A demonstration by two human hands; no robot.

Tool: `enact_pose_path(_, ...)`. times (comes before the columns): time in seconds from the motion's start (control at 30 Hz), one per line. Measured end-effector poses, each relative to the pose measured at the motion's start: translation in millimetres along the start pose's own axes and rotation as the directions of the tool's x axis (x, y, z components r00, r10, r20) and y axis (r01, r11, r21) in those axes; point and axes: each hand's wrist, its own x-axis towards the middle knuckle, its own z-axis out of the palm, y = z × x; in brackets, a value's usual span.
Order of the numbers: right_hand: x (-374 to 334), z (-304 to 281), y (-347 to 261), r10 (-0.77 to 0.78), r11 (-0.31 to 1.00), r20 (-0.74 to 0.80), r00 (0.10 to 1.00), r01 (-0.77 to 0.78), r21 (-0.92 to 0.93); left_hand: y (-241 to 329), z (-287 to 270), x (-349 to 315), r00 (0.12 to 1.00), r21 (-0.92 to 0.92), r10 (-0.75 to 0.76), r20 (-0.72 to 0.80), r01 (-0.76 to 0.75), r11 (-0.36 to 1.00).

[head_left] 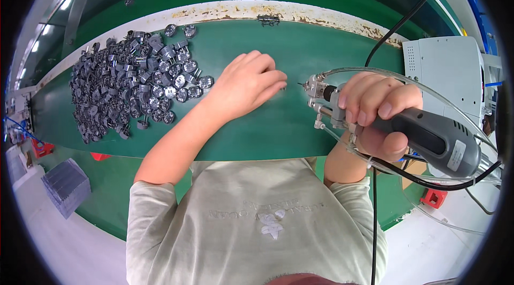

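My right hand is wrapped around a grey electric screwdriver, its narrow tip pointing left over the green work surface. A metal fitting and clear hoses are fixed to the front of the tool. Left of that tip, my left hand rests low over the surface with its fingers curled together. Whatever its fingertips hold is hidden or too small to name. Beyond its wrist, to the left, lies a big heap of small grey and black round plastic parts; the nearest ones lie close to my left forearm.
A pale metal box stands at the right end of the green work surface. A black cable and a clear air hose run to the tool. A worn white ledge borders the far side, with a dark cluster of parts against it.
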Motion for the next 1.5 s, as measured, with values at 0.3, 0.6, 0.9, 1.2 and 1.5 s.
enact_pose_path(0.3, 2, 0, 3, -0.002, 1.0, 0.01, 1.0, 0.002, -0.018, -4, -9, -5, 0.999, -0.18, 0.052, -0.005, -0.052, 0.982)
enact_pose_path(0.6, 3, -1, -1, 0.005, 0.999, 0.09, 0.996, 0.0, -0.055, 9, -1, -2, 1.0, -0.1, -0.01, -0.026, 0.007, 0.995)
enact_pose_path(0.9, 2, 8, 3, 0.088, 0.992, 0.096, 0.992, -0.078, -0.1, -4, 3, -6, 1.0, -0.133, -0.006, -0.019, 0.004, 0.991)
enact_pose_path(1.2, 4, 7, 6, 0.093, 0.991, 0.115, 0.989, -0.081, -0.107, -7, 3, -6, 1.0, -0.174, -0.015, -0.022, 0.011, 0.985)
enact_pose_path(1.5, 5, 6, 7, 0.115, 0.991, 0.146, 0.983, -0.104, -0.082, -8, 4, -6, 0.999, -0.162, 0.003, -0.05, -0.011, 0.987)
